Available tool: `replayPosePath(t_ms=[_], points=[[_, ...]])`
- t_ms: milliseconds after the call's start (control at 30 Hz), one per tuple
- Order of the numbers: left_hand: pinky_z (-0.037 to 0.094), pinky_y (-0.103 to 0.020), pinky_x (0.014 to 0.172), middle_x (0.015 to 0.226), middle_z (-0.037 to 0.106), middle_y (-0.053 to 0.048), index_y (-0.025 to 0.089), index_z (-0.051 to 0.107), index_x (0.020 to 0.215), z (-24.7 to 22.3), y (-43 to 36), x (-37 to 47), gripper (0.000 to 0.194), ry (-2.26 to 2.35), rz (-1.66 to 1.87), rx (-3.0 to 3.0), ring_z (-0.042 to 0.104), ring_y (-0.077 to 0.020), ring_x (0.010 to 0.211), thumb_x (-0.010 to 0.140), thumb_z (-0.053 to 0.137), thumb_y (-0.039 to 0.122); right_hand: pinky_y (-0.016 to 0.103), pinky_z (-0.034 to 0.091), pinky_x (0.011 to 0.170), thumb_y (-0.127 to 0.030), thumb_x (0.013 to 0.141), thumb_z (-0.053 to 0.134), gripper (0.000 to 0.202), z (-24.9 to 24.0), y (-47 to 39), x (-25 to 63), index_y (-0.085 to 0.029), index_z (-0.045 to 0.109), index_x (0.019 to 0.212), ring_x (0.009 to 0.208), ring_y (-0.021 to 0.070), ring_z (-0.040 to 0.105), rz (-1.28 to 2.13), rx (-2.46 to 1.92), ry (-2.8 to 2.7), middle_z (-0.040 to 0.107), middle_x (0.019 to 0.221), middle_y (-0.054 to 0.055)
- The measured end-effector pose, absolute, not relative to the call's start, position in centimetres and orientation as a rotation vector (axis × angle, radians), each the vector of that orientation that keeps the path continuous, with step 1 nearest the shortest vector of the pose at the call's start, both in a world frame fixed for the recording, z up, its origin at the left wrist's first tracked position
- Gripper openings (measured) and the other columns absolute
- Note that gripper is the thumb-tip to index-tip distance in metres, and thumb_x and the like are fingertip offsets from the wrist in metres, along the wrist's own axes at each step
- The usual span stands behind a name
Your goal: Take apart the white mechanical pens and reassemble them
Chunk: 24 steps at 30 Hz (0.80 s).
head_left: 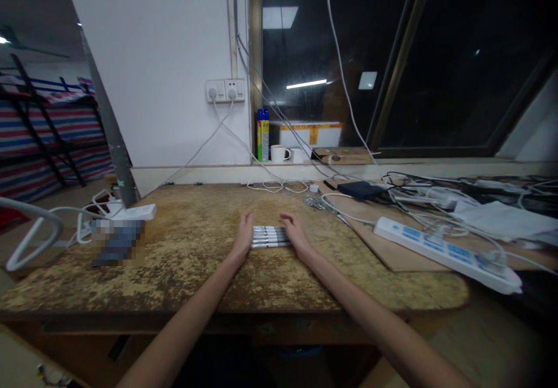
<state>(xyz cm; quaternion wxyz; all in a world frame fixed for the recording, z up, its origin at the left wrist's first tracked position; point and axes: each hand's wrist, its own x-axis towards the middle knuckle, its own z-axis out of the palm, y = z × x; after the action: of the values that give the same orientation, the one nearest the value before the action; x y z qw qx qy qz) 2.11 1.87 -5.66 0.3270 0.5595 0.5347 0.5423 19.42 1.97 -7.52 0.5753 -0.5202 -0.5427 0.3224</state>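
Several slim white and grey pens (pixel 269 237) lie side by side in a row on the worn wooden table (pixel 183 272). My left hand (pixel 244 236) is at their left ends, with its palm side turned inward. At the right ends is my right hand (pixel 296 234), its fingers curved around the row's edge. Between them, my two hands hold the row of pens from both sides. The tips of the fingers behind the pens are partly hidden.
A white power strip (pixel 444 254) and tangled cables lie on a brown board (pixel 392 248) at the right. At the left are a pixelated dark object (pixel 118 244) and another white strip (pixel 137 212). A mug (pixel 279 153) and spray can (pixel 263 135) stand on the sill.
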Motion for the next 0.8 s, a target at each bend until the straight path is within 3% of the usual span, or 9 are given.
replayPosePath(t_ms=[267,567,800], points=[[0.031,-0.038,0.118,0.144,0.056,-0.012,0.015,0.061,0.126,-4.9,1.6,1.8,0.04,1.337,1.443,1.456,0.049,-0.0231,0.137,0.098,0.039,0.033,0.037,0.046,0.104,-0.026,0.085,0.038,0.047,-7.4,2.3,20.0,-0.018,0.063,0.124,0.121,0.0219,0.06,0.825,-1.235,-1.231,0.063,0.134,0.01],[0.029,-0.04,0.118,0.142,0.057,-0.015,0.014,0.059,0.125,-4.8,1.5,2.0,0.036,1.394,1.376,1.49,0.049,-0.0247,0.136,0.096,0.044,0.03,0.036,0.035,0.113,-0.034,0.089,0.042,0.041,-7.3,2.3,20.4,-0.018,0.063,0.121,0.127,0.0218,0.055,0.749,-1.237,-1.331,0.063,0.133,0.012],[0.027,-0.041,0.12,0.144,0.056,-0.013,0.015,0.061,0.123,-5.0,3.2,1.5,0.039,1.326,1.39,1.509,0.047,-0.0236,0.138,0.098,0.037,0.033,0.034,0.039,0.111,-0.037,0.089,0.039,0.044,-7.4,2.9,20.4,-0.019,0.065,0.12,0.121,0.02,0.059,0.768,-1.211,-1.312,0.065,0.13,0.01]])
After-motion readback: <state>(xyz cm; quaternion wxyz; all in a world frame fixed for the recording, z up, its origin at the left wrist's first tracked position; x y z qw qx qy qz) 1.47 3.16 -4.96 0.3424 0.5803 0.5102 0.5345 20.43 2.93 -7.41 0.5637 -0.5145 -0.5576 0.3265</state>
